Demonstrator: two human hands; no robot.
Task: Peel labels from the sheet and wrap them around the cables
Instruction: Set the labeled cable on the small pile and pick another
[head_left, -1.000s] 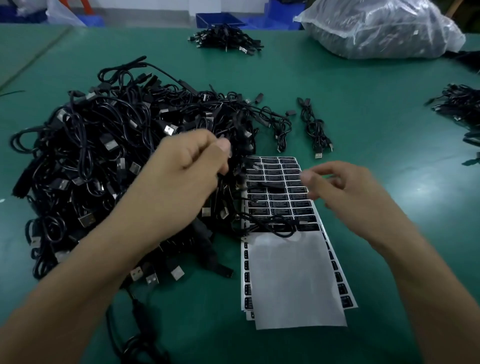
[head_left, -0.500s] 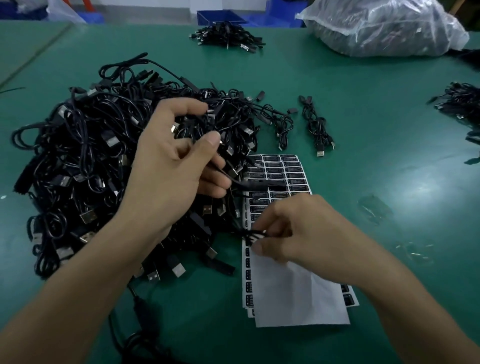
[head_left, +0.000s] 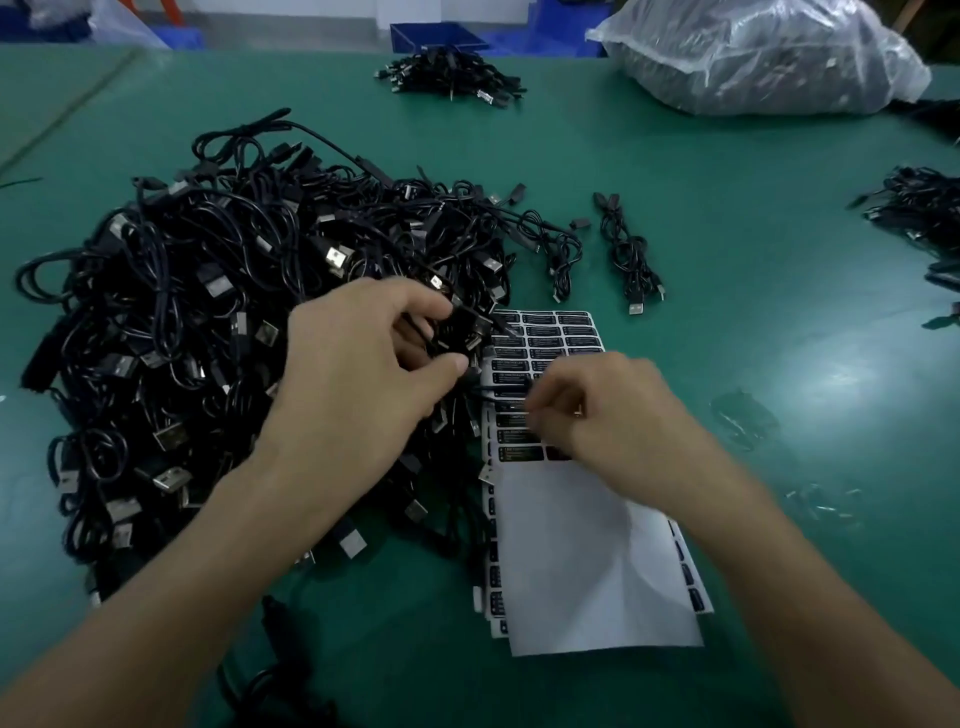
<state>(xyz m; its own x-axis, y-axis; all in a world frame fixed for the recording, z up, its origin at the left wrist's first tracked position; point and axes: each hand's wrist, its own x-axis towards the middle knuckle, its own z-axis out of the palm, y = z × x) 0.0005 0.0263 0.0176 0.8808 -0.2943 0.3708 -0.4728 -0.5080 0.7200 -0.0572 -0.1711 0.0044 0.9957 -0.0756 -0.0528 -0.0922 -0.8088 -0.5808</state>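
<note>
Left hand (head_left: 363, 364) pinches a thin black cable (head_left: 485, 389) above the white sheet of black labels (head_left: 563, 332). Right hand (head_left: 613, 415), blurred, curls over that sheet; its grip is indeterminable.

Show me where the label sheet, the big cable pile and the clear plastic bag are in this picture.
label sheet (head_left: 566, 332): head view, on the black labels near its far edge.
big cable pile (head_left: 182, 312): head view, on its tangled middle.
clear plastic bag (head_left: 753, 57): head view, on its crinkled front.

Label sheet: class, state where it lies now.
Head view: the label sheet lies right of centre on the green table, beside the big cable pile, partly under the right hand.
</note>
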